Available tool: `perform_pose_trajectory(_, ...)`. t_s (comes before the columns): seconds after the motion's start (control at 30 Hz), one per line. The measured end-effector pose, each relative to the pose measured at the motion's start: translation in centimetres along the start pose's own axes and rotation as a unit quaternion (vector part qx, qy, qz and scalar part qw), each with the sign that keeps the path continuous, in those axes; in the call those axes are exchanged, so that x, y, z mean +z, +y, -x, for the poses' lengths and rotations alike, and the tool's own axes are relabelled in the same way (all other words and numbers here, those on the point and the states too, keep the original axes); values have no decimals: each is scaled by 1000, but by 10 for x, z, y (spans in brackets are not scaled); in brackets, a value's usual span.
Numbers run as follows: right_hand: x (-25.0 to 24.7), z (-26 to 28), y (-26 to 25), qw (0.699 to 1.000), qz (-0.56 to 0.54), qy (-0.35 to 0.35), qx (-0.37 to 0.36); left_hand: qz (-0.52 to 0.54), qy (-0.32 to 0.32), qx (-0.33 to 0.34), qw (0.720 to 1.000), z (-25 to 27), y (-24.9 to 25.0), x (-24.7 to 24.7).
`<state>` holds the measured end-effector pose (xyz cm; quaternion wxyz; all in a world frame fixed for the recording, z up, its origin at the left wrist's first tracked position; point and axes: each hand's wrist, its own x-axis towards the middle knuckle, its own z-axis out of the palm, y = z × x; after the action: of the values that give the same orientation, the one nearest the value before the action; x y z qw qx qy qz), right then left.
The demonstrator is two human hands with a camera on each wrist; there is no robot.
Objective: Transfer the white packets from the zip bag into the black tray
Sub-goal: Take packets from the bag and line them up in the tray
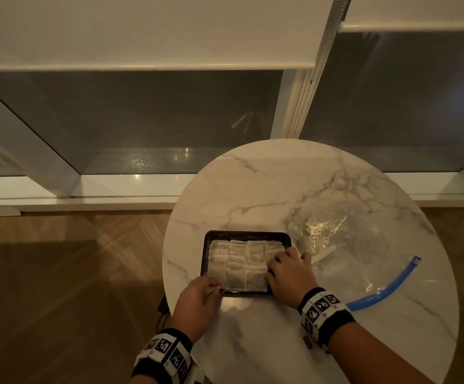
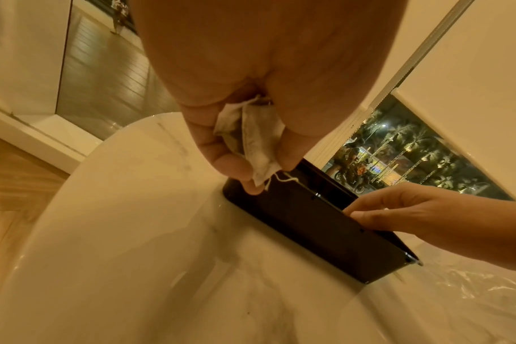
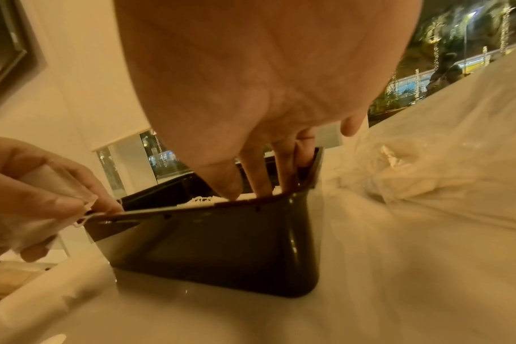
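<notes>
On a round white marble-patterned bench (image 1: 280,184), a shallow rectangular black plastic tray (image 1: 204,253) sits near the front edge, its floor covered by rows of flat white paper packets (image 1: 239,261) with thin white strings. The person's left hand (image 1: 197,297) hovers at the tray's near-left corner, thumb and fingers curled round a small bunch of white packets (image 2: 256,144) — the left wrist view shows them pinched between thumb and fingertips (image 2: 233,163), a string dangling just above the tray's rim. The right hand (image 1: 289,275) reaches over the tray's right side with fingers (image 3: 256,172) straight and pointing down into it, their tips pressing on the packets inside; it grips nothing. Just to the right of the tray lies the crumpled clear plastic zip bag (image 1: 344,245), flattened on the bench, its curved blue zip strip (image 1: 391,286) trailing toward the near-right edge. Whether any packets remain in the bag cannot be told. Both wrists wear black bands with black-and-white square markers (image 1: 322,306). Beyond the bench are a wooden herringbone floor (image 1: 59,273) and dark window panes (image 1: 142,120) — white roller blinds (image 1: 142,29) drawn partway down.
</notes>
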<state>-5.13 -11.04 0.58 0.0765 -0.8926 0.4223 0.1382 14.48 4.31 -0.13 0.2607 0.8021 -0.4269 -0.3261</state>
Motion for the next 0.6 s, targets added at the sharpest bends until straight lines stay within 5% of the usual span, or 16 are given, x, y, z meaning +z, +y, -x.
perform_pose_trajectory(0.1, -4, 4, 0, 997, -62, 39, 13, 23, 11, -4, 1000, 3, 13, -8)
perform_pose_trajectory(0.2, -14, 8, -5, 974, -212, 72, 23, 177, -10, -61, 982, 3, 36, -17)
perform_pose_trajectory(0.3, -36, 16, -18, 903, -423, 79, 11, 368, -59, -127, 919, 1, 65, -24)
perform_pose_trajectory(0.4, -53, 20, -32, 814, -579, 48, -10, 419, -71, -132, 896, -1, 83, -24)
perform_pose_trajectory(0.6, -50, 20, -34, 749, -661, 36, 0, 446, -45, -112, 887, 0, 91, -20)
